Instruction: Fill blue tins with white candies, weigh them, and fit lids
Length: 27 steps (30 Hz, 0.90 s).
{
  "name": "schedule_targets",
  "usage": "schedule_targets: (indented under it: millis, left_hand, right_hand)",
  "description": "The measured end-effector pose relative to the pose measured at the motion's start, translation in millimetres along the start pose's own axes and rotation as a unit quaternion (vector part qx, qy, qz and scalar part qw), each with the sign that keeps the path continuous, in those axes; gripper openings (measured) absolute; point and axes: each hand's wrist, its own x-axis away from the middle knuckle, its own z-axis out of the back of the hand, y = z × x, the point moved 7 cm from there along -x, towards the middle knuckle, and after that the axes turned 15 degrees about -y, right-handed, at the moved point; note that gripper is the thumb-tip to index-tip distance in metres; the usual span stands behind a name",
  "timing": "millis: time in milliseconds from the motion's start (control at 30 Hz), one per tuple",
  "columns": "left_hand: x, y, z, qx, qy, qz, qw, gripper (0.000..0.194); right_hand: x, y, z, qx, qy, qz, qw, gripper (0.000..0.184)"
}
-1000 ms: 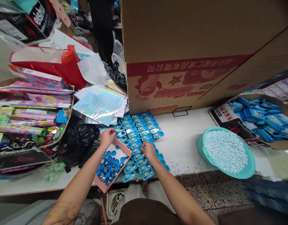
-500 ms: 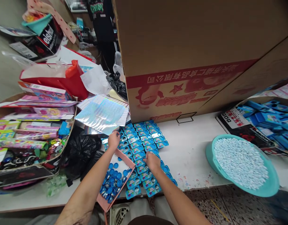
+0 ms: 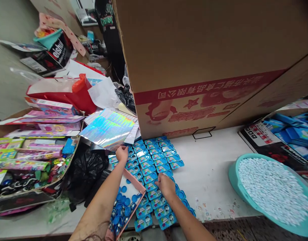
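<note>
My left hand (image 3: 122, 154) is pinched closed over the far left of the rows, beside the silvery holographic sheets (image 3: 111, 129); anything in its fingers is hidden. Lower and to the right, my right hand (image 3: 166, 184) is curled closed above the middle of the rows, its fingertips hiding whatever they may hold. Under both hands lie overlapping columns of small blue printed packs (image 3: 150, 177) with round recesses, some showing white or silvery contents. Partly behind my left forearm, a shallow pink box (image 3: 135, 180) holds many round blue caps (image 3: 124, 204).
A tall cardboard carton (image 3: 206, 50) stands behind the packs. On the right are a teal basin (image 3: 234, 182) of small pale pieces and a black carton (image 3: 269, 144) of blue packs. A black plastic bag (image 3: 87, 170) and a crammed box (image 3: 41, 187) occupy the left.
The view has shifted, so the table's things sit lower in the picture. My left hand has moved to the far left packs by the sheets; my right hand has come slightly nearer along the rows.
</note>
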Motion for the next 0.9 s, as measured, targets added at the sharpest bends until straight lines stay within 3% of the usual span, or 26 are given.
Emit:
schedule_targets:
  millis: [233,367,533,733,900]
  left_hand:
    - [-15.9,3.0,2.6,-0.043,-0.070,0.073,0.994,0.024]
    - [-34.2,0.4,4.9,-0.078,-0.162,0.079,0.980,0.030]
    - [-49.7,-5.1,-9.8,-0.101,-0.263,0.055,0.958,0.032]
    - [-45.3,-9.3,-21.9,-0.090,-0.257,0.045,0.961,0.037]
    - [-34.5,-4.7,-17.3,-0.072,-0.238,0.013,0.969,0.036]
  right_hand:
    - [-0.6,0.7,-0.8,0.005,0.006,0.004,1.000,0.012]
    - [-2.0,1.6,-2.7,0.008,0.004,0.002,1.000,0.012]
    - [-3.4,2.3,-3.4,0.018,-0.002,0.003,1.000,0.011]
    - [2.3,1.4,-3.5,0.037,-0.004,-0.001,0.999,0.010]
    - [18.7,-5.8,-3.4,0.023,0.066,0.049,0.996,0.014]
